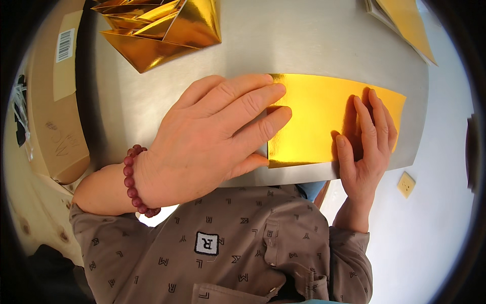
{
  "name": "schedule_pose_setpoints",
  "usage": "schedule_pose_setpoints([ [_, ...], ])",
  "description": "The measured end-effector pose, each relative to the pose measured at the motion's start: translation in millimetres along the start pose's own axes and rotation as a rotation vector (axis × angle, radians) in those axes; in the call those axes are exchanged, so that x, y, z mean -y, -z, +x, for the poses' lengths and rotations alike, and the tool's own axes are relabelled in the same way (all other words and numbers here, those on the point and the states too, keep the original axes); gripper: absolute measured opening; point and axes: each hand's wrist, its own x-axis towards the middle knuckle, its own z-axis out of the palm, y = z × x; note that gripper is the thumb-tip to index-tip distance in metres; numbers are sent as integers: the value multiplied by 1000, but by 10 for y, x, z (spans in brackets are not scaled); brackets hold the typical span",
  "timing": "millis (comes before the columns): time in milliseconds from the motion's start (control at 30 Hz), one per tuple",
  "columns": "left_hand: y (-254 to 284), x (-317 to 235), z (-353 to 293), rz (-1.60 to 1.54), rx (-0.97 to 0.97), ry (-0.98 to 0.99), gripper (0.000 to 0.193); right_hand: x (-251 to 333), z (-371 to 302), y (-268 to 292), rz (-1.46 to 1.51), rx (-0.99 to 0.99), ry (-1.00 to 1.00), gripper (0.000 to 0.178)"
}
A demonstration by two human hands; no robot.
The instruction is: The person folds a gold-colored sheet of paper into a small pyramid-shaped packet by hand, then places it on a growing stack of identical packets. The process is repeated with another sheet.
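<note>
A shiny gold foil paper sheet [309, 121] lies on the grey metal table in front of me, its long side running left to right. My left hand [207, 121], with a dark red bead bracelet on the wrist, reaches in flat from the left. Its stretched fingertips rest on the sheet's left edge. My right hand [369, 139] lies over the right part of the sheet, fingers apart and touching its surface. Neither hand grips anything. Part of the left edge is hidden beneath my left fingers.
Several folded gold foil pieces [187, 30] are stacked at the far left of the metal table [243, 35]. Yellow sheets [405, 25] lie at the far right corner. A cardboard box [55, 116] stands left of the table. A wall socket plate [406, 184] shows at the right.
</note>
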Motion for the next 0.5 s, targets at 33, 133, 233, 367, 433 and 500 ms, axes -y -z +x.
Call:
schedule_pose_setpoints([
  [33,-1,3,2,-2,-3,1,61,-4,0,3,1,9,-6,54],
  [133,-5,12,10,3,-7,4,60,-11,8,6,15,19,-10,55],
  [233,5,16,18,11,8,-9,62,-11,17,11,21,20,1,55],
  [367,63,-8,14,-5,44,-34,75,-61,22,49,208,23,87,64],
  [433,90,-14,1,-9,72,-51,83,-127,-2,132,186,116,202,76],
  [500,107,-54,-45,6,81,-67,88,-150,-88,163,123,170,259,74],
])
